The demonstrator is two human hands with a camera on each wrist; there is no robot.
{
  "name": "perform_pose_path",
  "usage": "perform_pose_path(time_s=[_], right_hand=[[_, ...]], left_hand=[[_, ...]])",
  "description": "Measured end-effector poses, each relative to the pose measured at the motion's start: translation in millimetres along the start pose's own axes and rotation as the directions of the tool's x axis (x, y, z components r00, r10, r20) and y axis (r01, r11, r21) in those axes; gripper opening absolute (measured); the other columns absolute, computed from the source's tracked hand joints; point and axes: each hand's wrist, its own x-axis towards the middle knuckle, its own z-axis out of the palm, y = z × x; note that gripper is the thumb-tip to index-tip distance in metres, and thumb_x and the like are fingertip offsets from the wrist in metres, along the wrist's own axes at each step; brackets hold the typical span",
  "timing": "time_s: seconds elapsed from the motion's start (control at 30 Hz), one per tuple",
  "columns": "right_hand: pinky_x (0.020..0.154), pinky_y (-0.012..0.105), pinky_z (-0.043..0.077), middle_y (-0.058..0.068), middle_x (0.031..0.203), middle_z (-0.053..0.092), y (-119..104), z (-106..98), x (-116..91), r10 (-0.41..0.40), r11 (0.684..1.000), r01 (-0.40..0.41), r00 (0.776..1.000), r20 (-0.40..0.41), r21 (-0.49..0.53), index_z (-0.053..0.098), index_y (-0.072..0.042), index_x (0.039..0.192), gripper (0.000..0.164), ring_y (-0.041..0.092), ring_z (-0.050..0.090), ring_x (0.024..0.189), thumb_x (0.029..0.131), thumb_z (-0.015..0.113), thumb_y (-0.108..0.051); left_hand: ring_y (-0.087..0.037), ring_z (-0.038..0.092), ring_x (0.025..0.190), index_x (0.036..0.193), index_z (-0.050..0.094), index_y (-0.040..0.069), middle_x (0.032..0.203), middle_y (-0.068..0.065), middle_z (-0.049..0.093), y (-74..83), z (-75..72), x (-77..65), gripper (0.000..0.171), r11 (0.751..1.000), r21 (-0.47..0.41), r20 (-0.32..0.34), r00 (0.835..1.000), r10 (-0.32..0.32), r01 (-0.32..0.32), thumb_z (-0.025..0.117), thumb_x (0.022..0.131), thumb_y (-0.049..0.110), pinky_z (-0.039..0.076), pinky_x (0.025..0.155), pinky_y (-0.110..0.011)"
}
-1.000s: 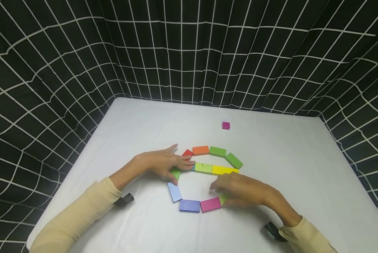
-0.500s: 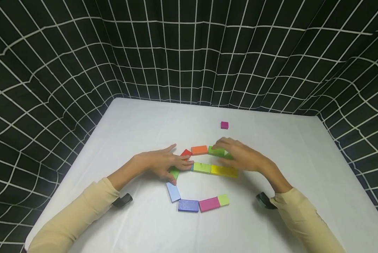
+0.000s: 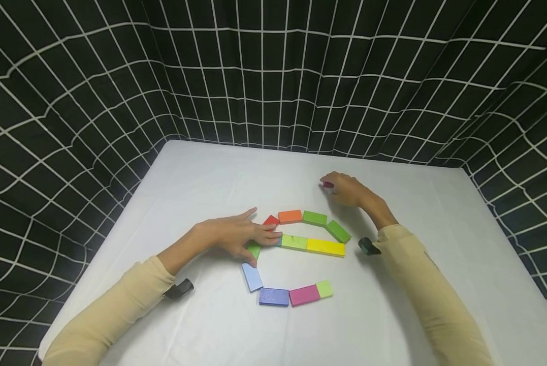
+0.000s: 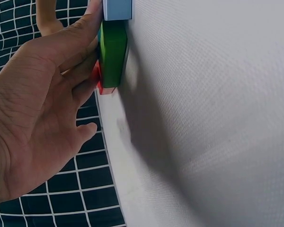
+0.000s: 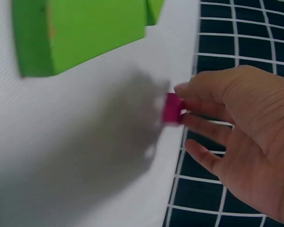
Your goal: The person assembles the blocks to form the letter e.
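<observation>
My left hand point(image 3: 236, 236), fingers extended, rests on the left part of a figure of coloured blocks. Its fingertips touch near a red block point(image 3: 270, 220) and a mostly covered blue-teal one; its thumb lies by a green block point(image 3: 254, 250) and a light blue block point(image 3: 252, 277). At the back of the table my right hand point(image 3: 346, 189) pinches a small magenta block point(image 5: 172, 109) between thumb and fingers. Whether that block touches the cloth is unclear.
An orange block point(image 3: 290, 216) and two green blocks arch across the top. A lime block point(image 3: 294, 242) and a yellow block point(image 3: 325, 247) form the middle bar. Below lie a dark blue block point(image 3: 274, 297), a magenta block point(image 3: 304, 295) and a small lime block point(image 3: 325, 289).
My right hand has left the small lime block at the lower right, passed over the arch to the back and taken hold of the small magenta block. The left hand has stayed in place.
</observation>
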Motion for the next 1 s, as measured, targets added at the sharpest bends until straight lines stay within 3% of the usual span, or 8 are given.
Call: perform_pose_path(time_s=[0.2, 0.37, 0.47, 0.57, 0.73, 0.87, 1.0], right_hand=[[0.118, 0.065, 0.042, 0.026, 0.146, 0.059, 11.3, 5.3, 2.9, 0.018, 0.998, -0.02, 0.999, -0.037, -0.06, 0.061, -0.001, 0.144, 0.052, 0.045, 0.056, 0.134, 0.092, 0.069, 0.005], [0.113, 0.059, 0.049, 0.023, 0.129, 0.068, 17.4, 10.5, 0.5, 0.023, 0.998, -0.026, 0.999, -0.048, -0.066, 0.071, 0.0, 0.129, 0.038, 0.04, 0.06, 0.119, 0.092, 0.067, 0.01], [0.11, 0.056, 0.052, 0.023, 0.124, 0.07, 14.5, 7.0, -11.0, 0.017, 0.999, -0.02, 0.998, -0.054, -0.05, 0.071, 0.002, 0.129, 0.038, 0.039, 0.062, 0.115, 0.092, 0.067, 0.01], [0.107, 0.055, 0.054, 0.023, 0.12, 0.072, 7.1, -0.1, -31.6, -0.021, 0.999, 0.019, 0.998, -0.053, -0.041, 0.068, 0.004, 0.132, 0.042, 0.037, 0.064, 0.111, 0.091, 0.07, 0.01], [0.101, 0.051, 0.059, 0.015, 0.114, 0.074, -12.6, -6.8, -82.1, -0.153, 0.988, 0.153, 0.987, -0.039, -0.006, 0.07, 0.004, 0.128, 0.044, 0.027, 0.068, 0.103, 0.085, 0.078, 0.006], [0.094, 0.041, 0.063, 0.004, 0.109, 0.072, -33.1, 0.6, -120.1, -0.262, 0.965, 0.262, 0.965, 0.012, -0.007, 0.076, -0.006, 0.113, 0.034, 0.017, 0.064, 0.099, 0.081, 0.084, 0.004], [0.086, 0.029, 0.062, -0.006, 0.1, 0.068, -47.5, 14.8, -145.4, -0.355, 0.933, 0.358, 0.932, 0.075, -0.04, 0.076, -0.014, 0.103, 0.03, 0.007, 0.058, 0.092, 0.079, 0.087, 0.0]], left_hand=[[-0.016, 0.023, 0.163, 0.164, 0.034, 0.027, 0.172, 0.008, 0.03, 1.3, -3.1, 1.5, 0.086, 1.0, 0.014, 0.005, 1.0, 0.001, -0.001, 0.072, 0.092, 0.056, 0.001, 0.133, -0.065], [-0.016, 0.022, 0.164, 0.164, 0.033, 0.027, 0.172, 0.009, 0.029, 0.8, -4.8, 2.5, 0.086, 1.0, 0.008, 0.011, 1.0, -0.01, 0.01, 0.072, 0.093, 0.055, 0.0, 0.133, -0.065], [-0.017, 0.022, 0.164, 0.164, 0.033, 0.027, 0.172, 0.008, 0.029, 0.9, -5.0, 3.0, 0.086, 1.0, 0.007, 0.015, 1.0, -0.009, 0.009, 0.072, 0.092, 0.055, 0.0, 0.133, -0.065], [-0.017, 0.022, 0.164, 0.164, 0.033, 0.027, 0.172, 0.008, 0.029, 1.8, -4.8, 3.3, 0.086, 1.0, -0.001, 0.023, 1.0, -0.012, 0.012, 0.072, 0.092, 0.055, 0.0, 0.132, -0.065], [-0.017, 0.022, 0.164, 0.164, 0.033, 0.027, 0.173, 0.008, 0.029, 2.9, -4.4, 2.6, 0.086, 1.0, -0.004, 0.026, 1.0, -0.016, 0.016, 0.073, 0.092, 0.054, -0.001, 0.132, -0.065], [-0.016, 0.022, 0.164, 0.164, 0.032, 0.028, 0.172, 0.009, 0.029, 2.1, -3.7, 1.5, 0.087, 1.0, -0.006, 0.019, 1.0, -0.015, 0.015, 0.074, 0.092, 0.054, -0.001, 0.133, -0.064], [-0.015, 0.021, 0.164, 0.164, 0.032, 0.029, 0.172, 0.011, 0.029, 2.0, -3.0, 1.3, 0.087, 1.0, -0.001, 0.017, 1.0, -0.021, 0.021, 0.074, 0.091, 0.054, -0.001, 0.133, -0.063]])
